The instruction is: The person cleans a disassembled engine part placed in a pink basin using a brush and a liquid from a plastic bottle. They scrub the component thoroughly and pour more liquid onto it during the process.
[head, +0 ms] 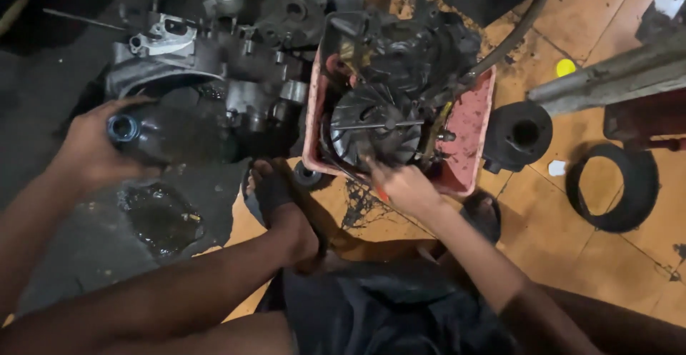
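My left hand [93, 151] grips a dark, oily plastic bottle [168, 135] lying on its side, its blue-rimmed mouth [123, 128] pointing left. My right hand [400, 183] reaches into a red plastic tub [468, 123] and touches a round finned fan wheel [375, 126] among greasy engine parts. Something small and orange shows under its fingers; what it is I cannot tell. A metal engine casing [214, 48] lies on the floor beyond the bottle. My bare foot [282, 208] rests between both hands.
A black oil puddle [161, 219] sits on dark sheeting at lower left. A black cylinder [520, 135] and a black rubber ring [613, 187] lie on the tiled floor at right. A grey beam [614, 73] crosses the upper right. A small yellow disc [565, 67] lies beyond.
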